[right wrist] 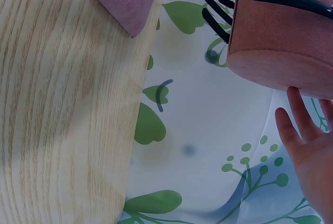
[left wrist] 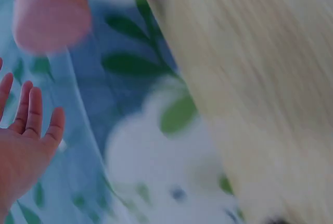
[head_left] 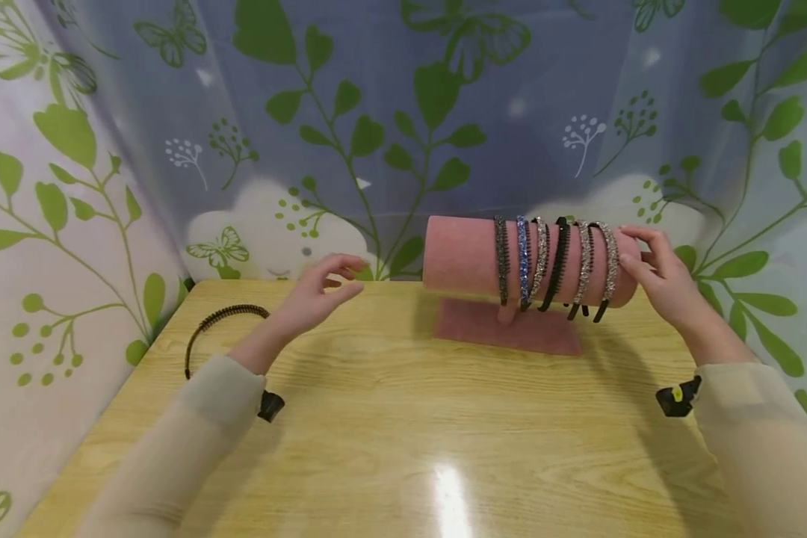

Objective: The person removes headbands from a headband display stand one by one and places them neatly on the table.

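A pink padded roll [head_left: 464, 254] on a flat pink base [head_left: 507, 335] stands at the table's back right. Several headbands sit around it side by side, among them a blue glittery headband [head_left: 524, 258], a plain black headband [head_left: 557, 261] and a silver glittery headband [head_left: 610, 258]. At the roll's right end, my right hand [head_left: 669, 288] touches it with its fingertips; the right wrist view shows a finger [right wrist: 302, 112] against the end face. My left hand [head_left: 316, 299] hovers left of the roll, fingers loosely bent and holding nothing. Behind its wrist lies a dark toothed headband [head_left: 205, 325], partly hidden by the forearm.
The pale wooden table [head_left: 376, 418] ends at the back against a blue and white curtain [head_left: 350, 149] with green leaves and butterflies. Similar cloth hangs along the left and right sides. A black wrist camera [head_left: 269, 406] shows under the left cuff.
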`<action>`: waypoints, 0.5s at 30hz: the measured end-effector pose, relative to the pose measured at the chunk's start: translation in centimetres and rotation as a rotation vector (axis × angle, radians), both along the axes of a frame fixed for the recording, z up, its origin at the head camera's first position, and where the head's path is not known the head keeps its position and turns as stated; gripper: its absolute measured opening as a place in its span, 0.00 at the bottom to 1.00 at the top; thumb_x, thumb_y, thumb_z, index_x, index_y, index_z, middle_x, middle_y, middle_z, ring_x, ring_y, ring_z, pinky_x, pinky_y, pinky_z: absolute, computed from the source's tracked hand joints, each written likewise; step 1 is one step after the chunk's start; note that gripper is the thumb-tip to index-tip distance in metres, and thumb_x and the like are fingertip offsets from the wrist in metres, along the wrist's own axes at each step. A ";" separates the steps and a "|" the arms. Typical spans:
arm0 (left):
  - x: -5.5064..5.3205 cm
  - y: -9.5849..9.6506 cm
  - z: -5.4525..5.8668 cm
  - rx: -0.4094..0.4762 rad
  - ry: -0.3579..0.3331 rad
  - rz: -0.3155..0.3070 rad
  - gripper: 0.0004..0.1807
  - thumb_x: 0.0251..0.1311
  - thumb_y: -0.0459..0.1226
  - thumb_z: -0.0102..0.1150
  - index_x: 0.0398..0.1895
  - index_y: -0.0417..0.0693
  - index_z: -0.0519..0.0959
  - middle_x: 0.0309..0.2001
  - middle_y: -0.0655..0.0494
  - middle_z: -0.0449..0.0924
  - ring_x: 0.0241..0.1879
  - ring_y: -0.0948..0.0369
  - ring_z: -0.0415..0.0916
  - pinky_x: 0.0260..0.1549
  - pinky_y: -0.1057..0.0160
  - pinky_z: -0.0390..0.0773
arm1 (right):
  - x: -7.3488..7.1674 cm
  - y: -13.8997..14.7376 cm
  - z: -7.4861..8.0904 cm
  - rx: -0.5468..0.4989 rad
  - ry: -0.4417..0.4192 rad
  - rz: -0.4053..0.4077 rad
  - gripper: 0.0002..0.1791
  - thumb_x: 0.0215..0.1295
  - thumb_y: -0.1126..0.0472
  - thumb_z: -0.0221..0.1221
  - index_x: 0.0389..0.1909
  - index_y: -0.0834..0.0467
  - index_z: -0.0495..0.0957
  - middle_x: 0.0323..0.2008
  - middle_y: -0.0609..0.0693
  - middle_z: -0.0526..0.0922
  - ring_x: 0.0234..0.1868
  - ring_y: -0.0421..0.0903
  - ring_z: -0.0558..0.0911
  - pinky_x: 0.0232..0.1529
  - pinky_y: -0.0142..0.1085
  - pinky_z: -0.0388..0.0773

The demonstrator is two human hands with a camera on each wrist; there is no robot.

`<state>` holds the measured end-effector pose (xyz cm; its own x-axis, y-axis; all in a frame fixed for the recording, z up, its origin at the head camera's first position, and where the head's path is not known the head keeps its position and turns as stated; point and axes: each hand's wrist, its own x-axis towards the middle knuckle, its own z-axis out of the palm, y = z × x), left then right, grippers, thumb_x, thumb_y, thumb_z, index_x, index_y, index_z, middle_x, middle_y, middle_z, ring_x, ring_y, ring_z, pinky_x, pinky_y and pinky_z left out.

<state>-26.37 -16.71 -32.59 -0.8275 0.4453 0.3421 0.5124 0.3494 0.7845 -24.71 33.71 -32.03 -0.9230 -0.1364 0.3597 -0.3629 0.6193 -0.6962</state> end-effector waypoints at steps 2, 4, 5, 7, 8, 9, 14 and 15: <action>0.2 1.9 0.6 -0.001 0.034 -0.044 0.19 0.68 0.34 0.58 0.60 0.43 0.74 0.56 0.49 0.72 0.52 0.52 0.69 0.53 0.46 0.68 | 0.0 0.0 0.0 0.003 -0.001 0.001 0.28 0.77 0.56 0.45 0.73 0.57 0.51 0.66 0.66 0.59 0.52 0.30 0.66 0.41 0.26 0.65; 0.3 3.6 1.3 -0.001 0.072 -0.077 0.19 0.67 0.35 0.59 0.60 0.43 0.74 0.55 0.51 0.73 0.52 0.55 0.69 0.53 0.48 0.68 | 0.0 0.0 0.0 0.004 0.002 0.004 0.28 0.77 0.56 0.45 0.73 0.58 0.51 0.66 0.66 0.59 0.53 0.30 0.66 0.41 0.26 0.65; 0.3 4.4 1.7 -0.002 0.092 -0.087 0.19 0.67 0.35 0.59 0.60 0.43 0.74 0.55 0.52 0.73 0.52 0.56 0.69 0.53 0.49 0.68 | 0.0 0.0 0.0 0.002 0.001 0.002 0.28 0.77 0.56 0.45 0.73 0.57 0.51 0.66 0.66 0.59 0.53 0.30 0.66 0.41 0.27 0.65; 0.1 5.8 2.3 -0.003 0.135 -0.097 0.19 0.66 0.36 0.60 0.60 0.43 0.75 0.54 0.53 0.73 0.53 0.57 0.69 0.52 0.51 0.68 | -0.1 0.0 0.0 -0.004 0.003 0.002 0.28 0.77 0.56 0.45 0.73 0.57 0.52 0.66 0.66 0.59 0.54 0.31 0.66 0.42 0.28 0.65; 0.0 6.4 2.7 -0.006 0.156 -0.097 0.19 0.66 0.36 0.60 0.59 0.43 0.75 0.54 0.54 0.73 0.53 0.58 0.69 0.53 0.52 0.67 | -0.1 0.0 0.0 -0.006 0.004 0.003 0.28 0.77 0.56 0.45 0.74 0.56 0.52 0.66 0.66 0.59 0.54 0.31 0.66 0.42 0.28 0.65; -0.2 7.0 3.0 -0.007 0.175 -0.097 0.20 0.66 0.37 0.61 0.59 0.44 0.75 0.54 0.54 0.73 0.54 0.59 0.69 0.53 0.52 0.67 | -0.2 0.0 0.1 -0.009 0.006 0.004 0.28 0.77 0.55 0.45 0.74 0.56 0.52 0.66 0.66 0.59 0.54 0.31 0.66 0.43 0.29 0.65; -1.2 9.6 4.5 -0.055 0.195 -0.092 0.22 0.65 0.41 0.61 0.61 0.47 0.74 0.58 0.55 0.71 0.58 0.60 0.66 0.59 0.54 0.64 | -0.2 -0.1 0.0 -0.010 0.005 0.011 0.28 0.77 0.56 0.45 0.73 0.57 0.51 0.66 0.66 0.59 0.53 0.30 0.66 0.42 0.29 0.65; -1.4 10.1 4.7 -0.071 0.187 -0.094 0.23 0.65 0.42 0.61 0.62 0.47 0.74 0.58 0.54 0.70 0.59 0.59 0.65 0.60 0.55 0.63 | -0.1 -0.1 0.0 -0.009 0.002 0.013 0.28 0.77 0.56 0.44 0.73 0.57 0.51 0.66 0.66 0.59 0.52 0.30 0.66 0.42 0.29 0.65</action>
